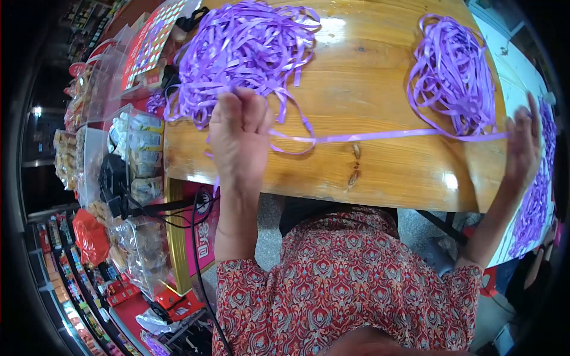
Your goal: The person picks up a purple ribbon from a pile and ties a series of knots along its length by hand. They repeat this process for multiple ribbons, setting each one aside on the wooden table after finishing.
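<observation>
A large heap of purple ribbon (249, 47) covers the far left of the wooden table. My left hand (240, 136) is raised at its near edge, fingers curled in; what they may hold is hidden. One ribbon strand (374, 136) stretches nearly straight across the table, from behind my left hand to my right hand (522, 148) beyond the table's right edge. The right fingers are partly blurred, and the strand meets the hand near the thumb side. A second, smaller ribbon pile (454, 77) lies on the right, just beyond the strand. Looser loops hang between the left heap and the strand.
Clear plastic bins of packaged goods (145, 154) stand close on the left, beside a black device (113, 181) with cables. A black cord (202, 279) hangs near my left arm. On the right, a white table (507, 65) carries more purple ribbon (531, 207); a person's arm (537, 267) shows there.
</observation>
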A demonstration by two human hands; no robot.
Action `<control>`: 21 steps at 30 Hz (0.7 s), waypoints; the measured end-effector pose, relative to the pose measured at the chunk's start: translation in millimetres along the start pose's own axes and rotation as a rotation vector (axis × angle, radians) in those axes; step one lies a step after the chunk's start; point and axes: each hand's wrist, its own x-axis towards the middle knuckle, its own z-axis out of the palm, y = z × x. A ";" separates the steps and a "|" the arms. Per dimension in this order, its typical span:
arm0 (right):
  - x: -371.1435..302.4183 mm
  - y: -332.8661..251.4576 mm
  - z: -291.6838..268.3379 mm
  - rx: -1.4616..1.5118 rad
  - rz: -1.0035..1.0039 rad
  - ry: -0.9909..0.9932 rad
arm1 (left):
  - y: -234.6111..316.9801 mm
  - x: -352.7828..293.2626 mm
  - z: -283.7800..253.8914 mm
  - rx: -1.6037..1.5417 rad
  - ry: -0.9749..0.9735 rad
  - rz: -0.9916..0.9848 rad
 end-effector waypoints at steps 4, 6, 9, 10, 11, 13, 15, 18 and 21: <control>-29.7 -9.4 60.2 0.127 0.002 -0.430 | -21.5 -11.7 15.2 0.437 -0.046 0.065; -39.1 -20.8 90.4 0.200 0.064 -0.598 | -22.8 -19.4 28.4 0.537 -0.063 0.100; -45.4 -24.1 115.1 0.190 -0.043 -0.743 | -23.4 -23.9 41.1 0.796 -0.174 0.139; -48.8 -26.3 121.6 0.197 -0.016 -0.767 | -25.1 -23.6 42.7 0.791 -0.177 0.130; -51.7 -27.5 126.6 0.204 0.011 -0.793 | -26.7 -23.3 46.3 0.824 -0.206 0.172; -58.3 -25.2 132.5 0.219 -0.009 -0.814 | -32.4 -23.7 46.9 0.850 -0.236 0.210; -63.6 -25.7 134.0 0.162 -0.085 -0.844 | -40.2 -24.1 42.5 0.710 -0.196 0.185; -66.1 -25.6 135.8 0.121 -0.119 -0.889 | -38.7 -24.5 44.6 0.763 -0.225 0.198; -62.6 -24.5 143.8 0.155 -0.228 -0.904 | -43.4 -24.1 40.2 0.790 -0.293 0.261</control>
